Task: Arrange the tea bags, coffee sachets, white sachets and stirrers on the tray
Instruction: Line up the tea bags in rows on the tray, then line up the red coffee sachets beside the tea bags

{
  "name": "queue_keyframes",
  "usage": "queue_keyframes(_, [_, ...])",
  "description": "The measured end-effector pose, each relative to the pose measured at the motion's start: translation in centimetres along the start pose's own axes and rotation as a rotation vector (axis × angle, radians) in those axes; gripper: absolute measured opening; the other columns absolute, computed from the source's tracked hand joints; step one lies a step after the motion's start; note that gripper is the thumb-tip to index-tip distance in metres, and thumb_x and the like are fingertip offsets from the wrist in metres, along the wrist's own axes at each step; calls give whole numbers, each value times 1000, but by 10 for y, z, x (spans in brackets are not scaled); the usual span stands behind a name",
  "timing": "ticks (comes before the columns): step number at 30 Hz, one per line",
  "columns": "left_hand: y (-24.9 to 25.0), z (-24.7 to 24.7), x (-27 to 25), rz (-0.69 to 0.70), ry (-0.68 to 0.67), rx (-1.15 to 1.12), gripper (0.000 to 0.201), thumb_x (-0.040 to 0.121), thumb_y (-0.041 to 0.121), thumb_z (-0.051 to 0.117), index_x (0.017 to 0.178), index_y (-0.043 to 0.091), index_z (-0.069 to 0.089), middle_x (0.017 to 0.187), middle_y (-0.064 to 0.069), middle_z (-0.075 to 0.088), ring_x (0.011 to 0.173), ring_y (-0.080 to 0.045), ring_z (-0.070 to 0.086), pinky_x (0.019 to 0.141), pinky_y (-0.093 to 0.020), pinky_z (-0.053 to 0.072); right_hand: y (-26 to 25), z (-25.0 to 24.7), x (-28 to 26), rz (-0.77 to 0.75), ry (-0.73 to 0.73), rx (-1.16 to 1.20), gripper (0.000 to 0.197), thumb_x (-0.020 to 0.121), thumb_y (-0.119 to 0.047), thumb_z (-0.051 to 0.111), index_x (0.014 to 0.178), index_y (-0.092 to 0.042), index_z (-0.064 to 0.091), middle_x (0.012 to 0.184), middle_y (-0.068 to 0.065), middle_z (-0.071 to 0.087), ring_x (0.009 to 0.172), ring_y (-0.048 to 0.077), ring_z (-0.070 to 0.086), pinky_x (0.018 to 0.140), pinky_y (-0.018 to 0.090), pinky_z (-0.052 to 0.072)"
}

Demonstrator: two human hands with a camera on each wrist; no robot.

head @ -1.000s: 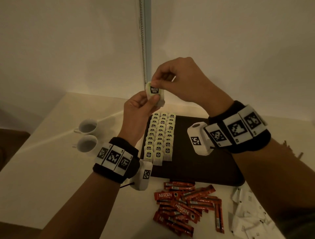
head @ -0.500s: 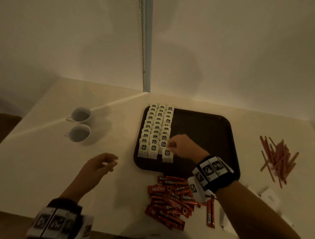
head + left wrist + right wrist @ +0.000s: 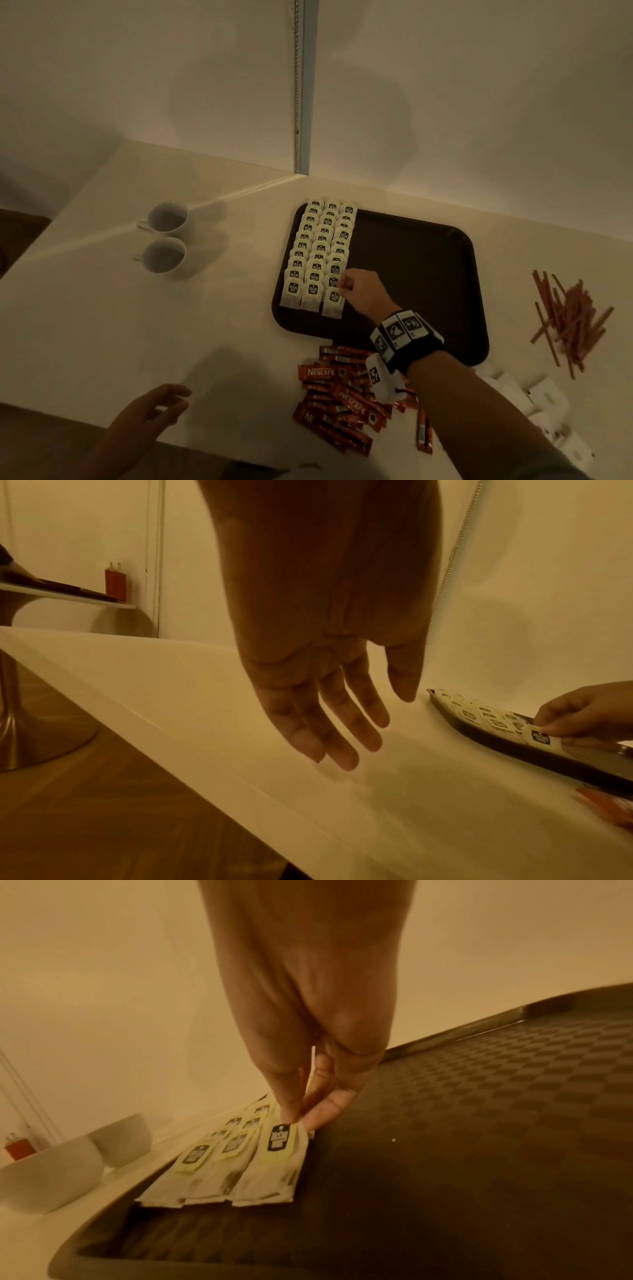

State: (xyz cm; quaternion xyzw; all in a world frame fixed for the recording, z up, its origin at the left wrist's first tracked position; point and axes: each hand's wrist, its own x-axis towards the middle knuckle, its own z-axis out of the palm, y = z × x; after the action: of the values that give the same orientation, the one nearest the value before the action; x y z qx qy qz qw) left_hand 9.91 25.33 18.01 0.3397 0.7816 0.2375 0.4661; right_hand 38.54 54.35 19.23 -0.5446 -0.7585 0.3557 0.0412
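A dark brown tray point(image 3: 428, 246) lies on the white table, with three rows of white tea bags point(image 3: 318, 253) along its left side. My right hand point(image 3: 344, 286) pinches the top edge of the nearest tea bag point(image 3: 333, 301) of the right-hand row; in the right wrist view thumb and finger of the right hand point(image 3: 301, 1121) squeeze that tea bag point(image 3: 274, 1161) flat on the tray point(image 3: 479, 1123). My left hand point(image 3: 161, 407) hovers over the table's near left, fingers straight, empty; the left wrist view shows the left hand point(image 3: 342, 723) the same way.
Red coffee sachets point(image 3: 342, 401) are heaped in front of the tray. White sachets point(image 3: 541, 401) lie at the near right, and brown stirrers point(image 3: 572, 315) right of the tray. Two white cups point(image 3: 164, 236) stand to the left. A wall rises behind.
A second ago both hands held a tea bag up in the air. The right hand brought it down to the right row's near end; the left hand let go and dropped back to the near left.
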Motion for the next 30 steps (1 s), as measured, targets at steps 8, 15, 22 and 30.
queue_keyframes(8, [4,0,-2,45,-11,16,15,88,4,62,92,17,68,86,-8,71,63,-14,66,56,-12,46,0,7,-1,-4,51,64,12,82,-13,69,91,-8,62,95,7,65,81,14,59,71,21,49])
queue_keyframes(15, [-3,1,-8,46,30,-14,16,88,1,61,92,15,68,86,-9,71,71,-24,67,55,-11,46,3,-12,-88,-172,-196,-142,28,82,-41,65,104,-26,56,103,-10,51,90,1,50,80,17,42])
queue_keyframes(22, [-14,11,-20,47,-11,-13,18,87,2,64,90,18,69,84,-8,72,64,-15,68,60,-17,50,34,38,-164,-31,-277,-569,101,69,-71,57,146,-24,12,150,2,17,136,24,19,113,49,16])
queue_keyframes(30, [-13,15,-30,81,-44,37,18,85,1,64,89,17,70,83,0,73,66,-9,67,61,-13,50,39,54,-159,27,-178,-571,76,85,-52,50,145,-19,17,151,8,17,136,30,20,109,55,23])
